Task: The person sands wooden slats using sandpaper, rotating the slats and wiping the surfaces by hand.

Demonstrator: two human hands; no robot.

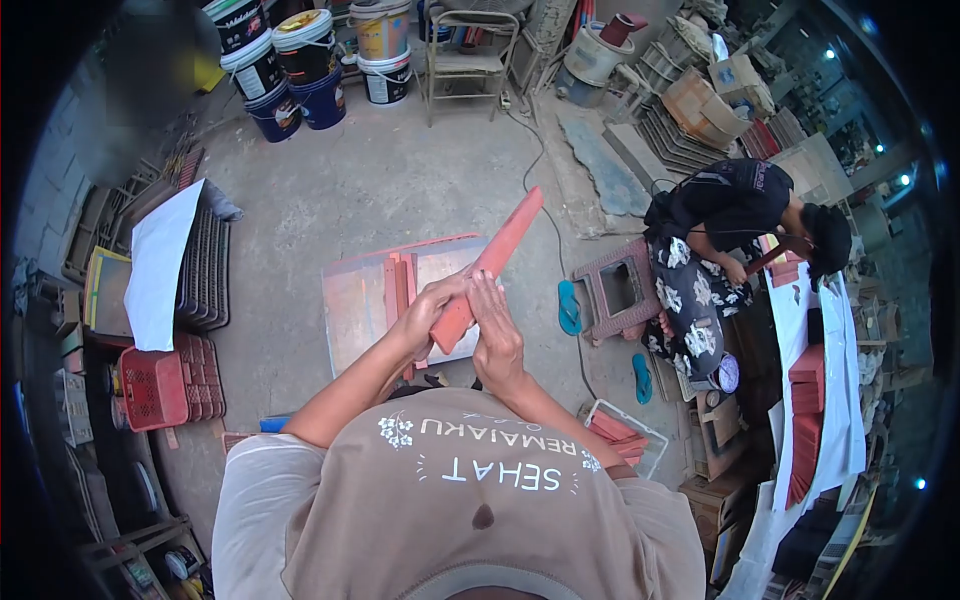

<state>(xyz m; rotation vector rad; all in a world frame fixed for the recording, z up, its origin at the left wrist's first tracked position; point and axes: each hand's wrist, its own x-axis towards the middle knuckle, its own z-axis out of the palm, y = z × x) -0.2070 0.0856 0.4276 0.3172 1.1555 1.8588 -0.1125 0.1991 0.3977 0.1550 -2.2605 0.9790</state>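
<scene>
A long, flat red-painted wooden piece point(510, 235) is held slantwise in front of my body, its far end pointing up and to the right. My left hand point(430, 308) is closed around the left side of its lower part. My right hand point(496, 328) presses on the piece from the right, fingers close together along its surface; whether anything thin lies under them is hidden. Below, several narrow red strips point(392, 290) rest on a flat board point(345, 335) on the floor.
At the right a person point(735, 205) in dark clothes bends over a white-covered bench point(850, 400) with red pieces. Nearby are a stool point(588, 290), teal slippers point(569, 308) and a basket of red pieces point(620, 437). A red crate point(155, 390) stands left; paint buckets point(305, 60) stand behind.
</scene>
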